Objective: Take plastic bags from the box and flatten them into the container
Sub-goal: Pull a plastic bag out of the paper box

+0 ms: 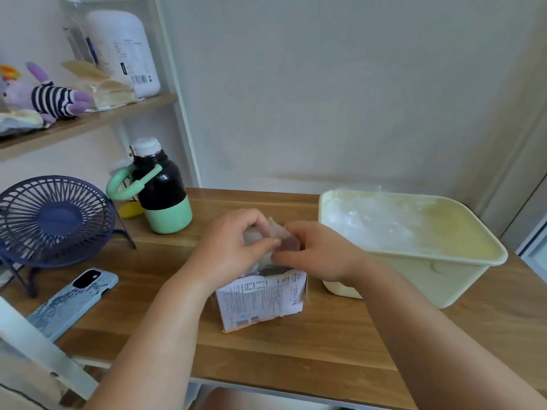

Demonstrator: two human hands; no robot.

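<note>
Directly above the open mouth of the box [260,300] both hands meet on one plastic bag [279,239], a thin, greyish, translucent film crumpled into soft folds. The left hand [233,247] has its fingers curled over the bag with the thumb pressing in from below, and the right hand [319,253] pinches the same bag between thumb and fingertips, so the two hands almost touch. The box is a small white cardboard carton with bent, ragged top flaps, standing on a wooden table [296,350] with a warm, streaked grain. Its near face is covered in fine printed lines, a small logo and barcode-like blocks, all too small and blurred to read. Just right of the box sits the container [399,279], a pale yellow, smooth plastic tub with rounded corners and a broad lip. Inside it lie clear bags [379,223], glossy and wrinkled, heaped toward its left end. Left of the box and further back stands a bottle [162,196] with a black body, mint-green base, looped mint handle and white cap. Further left of the box is a round navy fan [56,220] with a wire grille, and nearer, a phone [74,303] in a pale blue speckled case lies face down. High above and left of the box, a wooden shelf [88,119] carries a striped purple plush toy [50,99] and a white jug [124,51] whose label shows a barcode, though its text is illegible.
</note>
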